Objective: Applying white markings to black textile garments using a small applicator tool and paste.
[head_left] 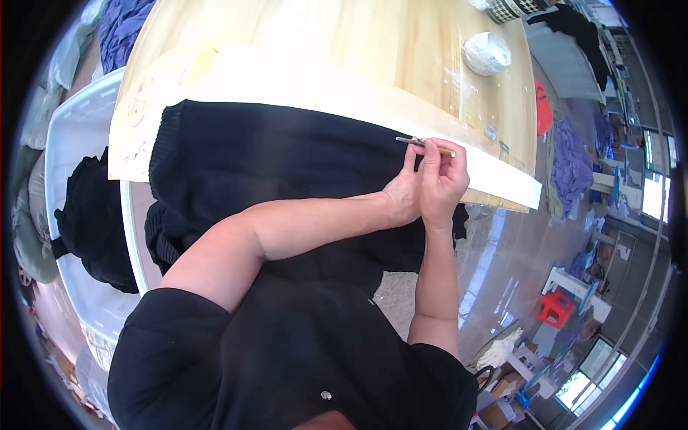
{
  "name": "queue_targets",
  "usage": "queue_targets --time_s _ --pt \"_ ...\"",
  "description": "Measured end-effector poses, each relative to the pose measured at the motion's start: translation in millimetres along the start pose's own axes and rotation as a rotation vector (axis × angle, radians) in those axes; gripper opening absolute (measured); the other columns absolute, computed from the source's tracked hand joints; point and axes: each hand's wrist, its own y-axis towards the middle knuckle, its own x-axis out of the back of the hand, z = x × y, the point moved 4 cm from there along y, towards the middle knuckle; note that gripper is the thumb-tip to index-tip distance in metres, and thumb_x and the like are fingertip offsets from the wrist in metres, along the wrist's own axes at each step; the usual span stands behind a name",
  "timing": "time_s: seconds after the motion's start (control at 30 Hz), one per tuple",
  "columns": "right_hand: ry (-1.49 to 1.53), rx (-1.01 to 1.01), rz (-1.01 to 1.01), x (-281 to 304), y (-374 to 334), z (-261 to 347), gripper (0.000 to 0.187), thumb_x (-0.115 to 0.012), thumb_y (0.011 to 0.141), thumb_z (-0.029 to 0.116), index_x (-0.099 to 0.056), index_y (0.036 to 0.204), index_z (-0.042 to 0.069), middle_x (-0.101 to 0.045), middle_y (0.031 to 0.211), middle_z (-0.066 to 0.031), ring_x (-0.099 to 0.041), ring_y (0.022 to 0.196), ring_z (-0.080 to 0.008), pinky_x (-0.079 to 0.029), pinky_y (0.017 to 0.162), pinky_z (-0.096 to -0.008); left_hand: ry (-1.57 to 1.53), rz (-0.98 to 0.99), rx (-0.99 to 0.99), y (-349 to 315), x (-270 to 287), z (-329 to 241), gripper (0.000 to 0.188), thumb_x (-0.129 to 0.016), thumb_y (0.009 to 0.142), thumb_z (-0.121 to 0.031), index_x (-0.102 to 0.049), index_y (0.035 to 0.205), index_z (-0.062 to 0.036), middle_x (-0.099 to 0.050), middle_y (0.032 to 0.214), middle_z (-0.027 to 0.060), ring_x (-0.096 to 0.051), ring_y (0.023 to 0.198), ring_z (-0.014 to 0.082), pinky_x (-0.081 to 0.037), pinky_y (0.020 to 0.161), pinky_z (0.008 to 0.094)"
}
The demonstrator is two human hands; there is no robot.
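Note:
A black knit garment [279,147] with a ribbed end lies across the near part of the wooden table, and part of it hangs over the edge towards me. At its right end my left hand [405,190] is closed, pinching the fabric; some of its fingers are hidden. Close beside it, touching at the wrist area, my right hand [443,179] grips a slim tool with a metal shaft and wooden handle [447,152]. The metal end points left, over the garment's upper right corner. Its exact tip shape is too small to tell.
The wooden table [344,43] carries a white strip [512,183] along its near right edge and a white plastic-wrapped bundle [486,54] farther back. On the left, a white tub [86,129] holds black garments [97,222]. A red stool [554,309] and purple cloth [571,168] are off right.

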Motion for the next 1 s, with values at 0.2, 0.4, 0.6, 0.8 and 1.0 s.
queue_targets --time_s 0.2,0.4,0.6,0.8,1.0 --pt "0.166 0.116 0.019 -19.6 0.7 48.6 0.011 -0.054 0.091 0.000 -0.051 0.100 -0.004 -0.062 0.096 -0.0144 -0.064 0.080 -0.0172 -0.054 0.076 -0.0280 -0.144 -0.114 0.119 6.8 -16.6 -3.2 0.047 -0.049 0.085 -0.031 -0.053 0.124 -0.0064 -0.044 0.134 0.0149 -0.031 0.128 0.0414 -0.022 0.101 0.0671" --pt "-0.072 0.131 0.330 -78.2 3.9 36.3 0.011 -0.054 0.091 -0.001 -0.053 0.102 -0.004 -0.062 0.093 -0.0103 -0.065 0.082 -0.0151 -0.051 0.074 -0.0220 0.618 -0.188 0.370 15.7 -61.3 -15.3 0.053 -0.041 0.094 -0.040 -0.022 0.139 -0.0197 -0.011 0.153 0.0078 -0.016 0.140 0.0317 -0.016 0.114 0.0424" --pt "0.162 0.232 0.334 -90.8 5.8 84.0 0.011 -0.050 0.091 -0.004 -0.051 0.103 -0.006 -0.060 0.098 -0.0159 -0.064 0.084 -0.0196 -0.053 0.080 -0.0276 0.442 -0.253 0.300 16.8 -52.2 -18.9 0.042 -0.044 0.087 -0.035 -0.048 0.123 -0.0134 -0.031 0.144 0.0072 -0.024 0.136 0.0346 -0.016 0.105 0.0641" --pt "0.022 0.303 0.426 -150.0 15.3 69.1 0.005 -0.060 0.086 0.000 -0.058 0.091 0.001 -0.064 0.081 -0.0103 -0.064 0.067 -0.0159 -0.049 0.059 -0.0256 0.009 -0.364 0.136 5.1 -13.3 -6.6 0.042 -0.045 0.085 -0.031 -0.057 0.120 -0.0103 -0.041 0.138 0.0087 -0.027 0.133 0.0421 -0.016 0.101 0.0737" --pt "0.261 0.286 0.453 -162.5 13.5 112.5 0.006 -0.059 0.086 -0.004 -0.058 0.092 -0.003 -0.063 0.084 -0.0117 -0.065 0.073 -0.0155 -0.050 0.063 -0.0232 0.197 -0.274 0.135 12.7 -30.4 -14.0 0.040 -0.042 0.087 -0.031 -0.058 0.116 -0.0078 -0.043 0.136 0.0106 -0.025 0.134 0.0435 -0.011 0.101 0.0753"
